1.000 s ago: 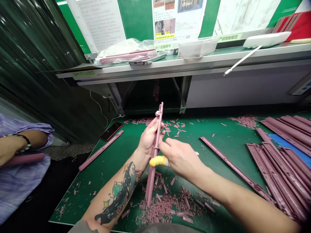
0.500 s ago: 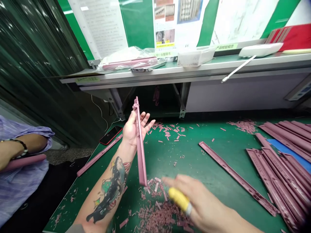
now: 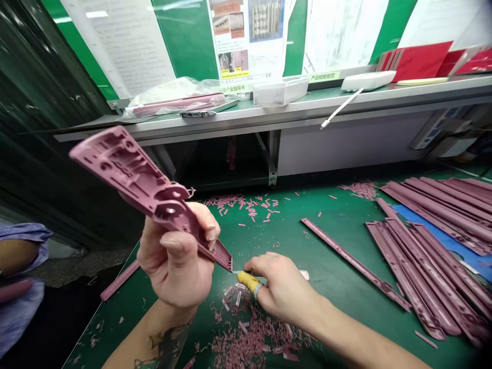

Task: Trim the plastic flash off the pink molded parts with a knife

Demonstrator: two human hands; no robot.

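My left hand point(image 3: 172, 261) is closed round a long pink plastic strip point(image 3: 134, 177), held tilted with its ribbed underside facing me and one end close to the camera at upper left. The strip's other end points down at my right hand point(image 3: 277, 289). That hand wears a yellow finger cot point(image 3: 248, 280) on one finger and pinches a small blade point(image 3: 238, 271) against the strip's lower tip, just above the green table point(image 3: 326, 256). A heap of pink trimmings point(image 3: 249, 343) lies below both hands.
Several pink strips point(image 3: 434, 246) are stacked at the right over a blue sheet; one strip point(image 3: 353, 264) lies alone mid-table. Another strip point(image 3: 119, 281) lies at the left edge. A shelf point(image 3: 307, 110) carries a clear box and bagged parts. A person in purple point(image 3: 21, 287) sits left.
My left hand has turned the strip from upright to pointing toward the camera. My right hand, which had dropped away, has come back to the strip's lower end.
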